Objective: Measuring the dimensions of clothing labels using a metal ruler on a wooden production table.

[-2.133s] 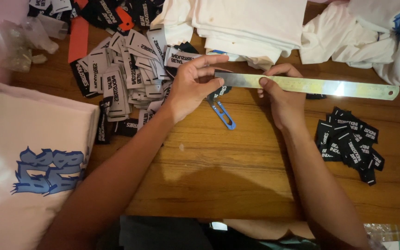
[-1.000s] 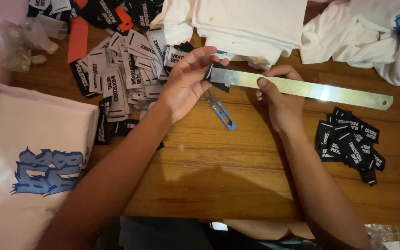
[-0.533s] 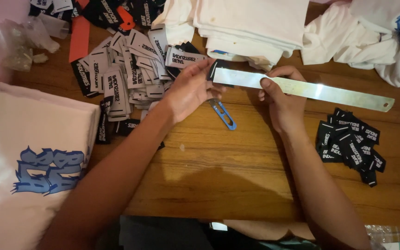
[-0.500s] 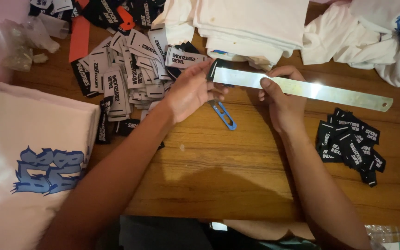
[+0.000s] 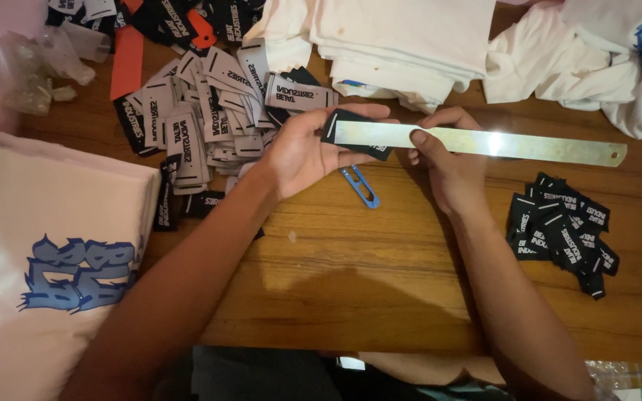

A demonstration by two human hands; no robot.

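A long steel ruler [image 5: 514,145] lies flat across the wooden table [image 5: 380,282]. My right hand [image 5: 443,160] grips it near its left end, thumb on top. My left hand [image 5: 310,148] holds a small black fabric label [image 5: 354,130] against the ruler's left end, with the label partly under the steel. A blue thread snipper [image 5: 360,186] lies on the table just below the two hands.
A heap of black and white labels [image 5: 202,111] spreads at the upper left. A smaller pile of black labels [image 5: 562,234] sits at the right. Folded white shirts [image 5: 403,37] lie at the back, a white shirt with blue print [image 5: 46,260] at the left.
The ruler has shifted slightly and my left hand has brought the black label up to its left end, fingers now stretched over it. My right hand has hardly moved.
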